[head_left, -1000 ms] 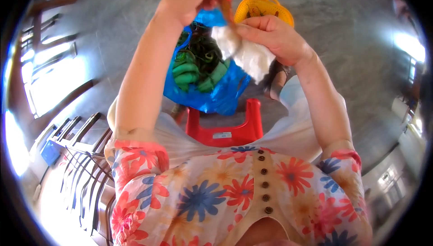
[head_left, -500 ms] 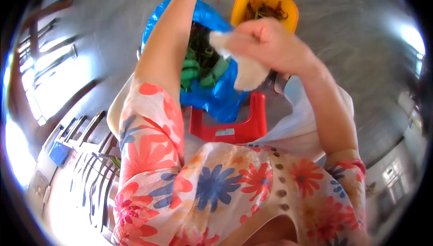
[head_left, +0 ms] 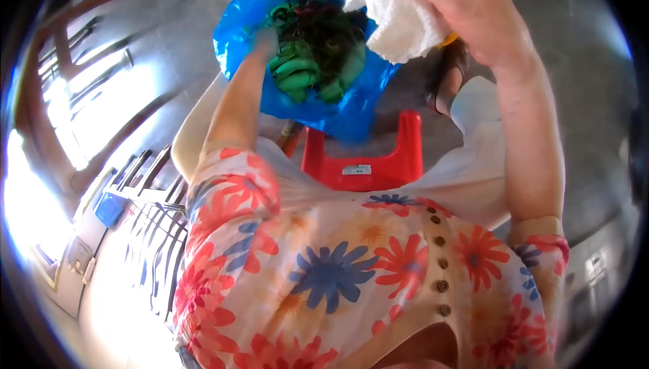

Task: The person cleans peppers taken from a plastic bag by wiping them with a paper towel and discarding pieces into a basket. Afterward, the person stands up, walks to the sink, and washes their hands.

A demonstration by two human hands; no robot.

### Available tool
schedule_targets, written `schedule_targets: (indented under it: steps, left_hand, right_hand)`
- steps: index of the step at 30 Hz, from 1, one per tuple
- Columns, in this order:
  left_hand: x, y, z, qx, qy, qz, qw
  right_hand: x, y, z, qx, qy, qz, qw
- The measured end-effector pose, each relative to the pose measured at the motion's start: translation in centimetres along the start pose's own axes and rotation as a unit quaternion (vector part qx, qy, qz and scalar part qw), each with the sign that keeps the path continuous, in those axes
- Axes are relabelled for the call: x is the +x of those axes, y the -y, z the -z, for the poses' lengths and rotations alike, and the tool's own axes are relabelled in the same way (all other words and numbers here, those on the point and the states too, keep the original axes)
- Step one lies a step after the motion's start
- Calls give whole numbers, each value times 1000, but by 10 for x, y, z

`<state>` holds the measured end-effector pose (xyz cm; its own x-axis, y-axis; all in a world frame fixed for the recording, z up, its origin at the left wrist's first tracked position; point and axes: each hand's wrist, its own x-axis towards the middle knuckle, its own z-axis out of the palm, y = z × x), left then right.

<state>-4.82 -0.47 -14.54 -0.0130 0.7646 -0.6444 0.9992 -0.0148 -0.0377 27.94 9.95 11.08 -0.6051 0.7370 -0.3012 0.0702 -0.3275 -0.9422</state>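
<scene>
My right hand (head_left: 466, 11) is closed on a crumpled white cloth (head_left: 405, 23), which hangs down from the fingers beside the blue bag's right edge. My left hand (head_left: 266, 44) is at the left side of the open blue plastic bag (head_left: 240, 14). Its fingers are blurred, so I cannot see whether they grip the bag. Inside the bag lies a heap of dark leafy scraps (head_left: 331, 38) with pale green pieces (head_left: 295, 75) at the near side.
A red plastic stool (head_left: 362, 171) stands between my legs, just this side of the bag. Only a sliver of the yellow basket (head_left: 448, 40) shows behind the cloth. A foot (head_left: 451, 82) is on the grey floor at the right. Dark-framed racks and bright openings line the left.
My left hand has come back from beyond the bag to its left side. My right hand has moved up and right with the white cloth, covering most of the yellow basket.
</scene>
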Motion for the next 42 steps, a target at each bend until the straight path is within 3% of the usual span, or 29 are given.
schedule_targets:
  steps: [2,4,9,12,15,18,22,25,29,32,35,38,40,42]
  left_hand:
    - [5,21,-29,-95,-97,14,991]
    - [6,22,-28,-70,-46,54,995]
    - [11,22,-28,-165,13,125,978]
    - [2,17,-10,-150,34,90,984]
    - [-10,4,33,-244,165,157,943]
    - [-33,-6,60,-330,144,180,915]
    - [-54,-11,84,-308,163,125,929]
    - [-85,-23,121,-352,111,72,926]
    - [-74,-32,104,-390,172,19,904]
    - [-48,-46,66,-322,134,99,932]
    - [3,-21,-21,-165,-171,63,969]
    - [13,-26,-22,-76,-34,102,991]
    - [15,-18,-20,-75,-57,101,990]
    - [11,-15,-7,-97,-51,115,987]
  right_hand:
    - [-1,0,0,8,-5,-30,999]
    - [0,6,-4,-22,-37,-86,995]
    - [5,0,-6,1,-11,-59,998]
    - [6,-3,-7,-2,-21,-56,998]
    - [5,-2,-6,-40,-28,-65,997]
    - [3,2,-12,-98,-63,-41,992]
    - [-1,17,-19,-240,-99,-43,965]
    - [-4,23,-22,-307,-101,-38,946]
    - [9,-13,-21,-148,-64,0,987]
    - [12,-13,-24,-120,-57,-17,991]
    - [10,-17,-24,-98,-52,-24,994]
    - [11,-15,-21,-173,-61,-1,983]
    - [13,-13,-20,-252,-75,40,964]
    - [14,-7,-23,-242,-88,14,966]
